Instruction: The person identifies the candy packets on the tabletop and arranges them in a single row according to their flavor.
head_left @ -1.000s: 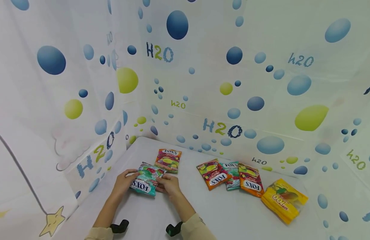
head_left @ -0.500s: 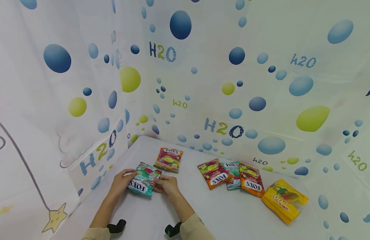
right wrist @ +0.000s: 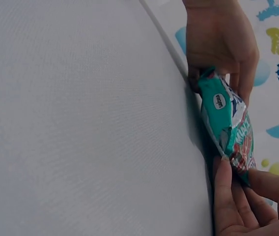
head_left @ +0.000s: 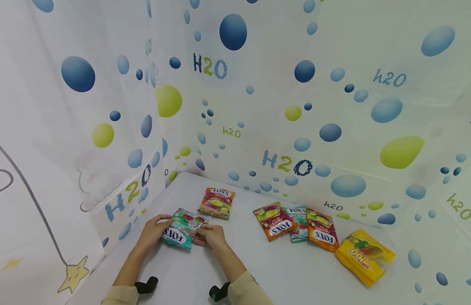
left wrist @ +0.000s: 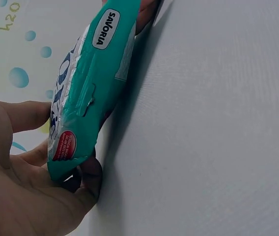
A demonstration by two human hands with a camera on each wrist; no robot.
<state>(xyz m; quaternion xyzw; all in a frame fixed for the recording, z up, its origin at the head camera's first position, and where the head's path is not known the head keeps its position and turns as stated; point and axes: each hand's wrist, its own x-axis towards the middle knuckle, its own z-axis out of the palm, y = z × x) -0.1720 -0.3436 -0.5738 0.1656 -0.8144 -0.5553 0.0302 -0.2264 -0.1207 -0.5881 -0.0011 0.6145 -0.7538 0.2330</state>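
Both hands hold a teal FOX'S candy bag just above or on the white table. My left hand pinches its left end, thumb on top and fingers underneath, as the left wrist view shows with the bag's teal underside facing the camera. At the other end my right hand grips it between thumb and fingers. In the right wrist view the bag spans between the left hand and the right hand. Just beyond it lies an orange FOX'S fruits bag.
To the right lie an orange candy bag, a teal one partly overlapped, another orange one and a yellow mango-printed bag. Bubble-printed curtains stand behind and left of the white table.
The teal bag and both hands have shifted slightly left, away from the orange bag it partly overlapped in view. The head view has turned slightly left. The other bags stay in place.
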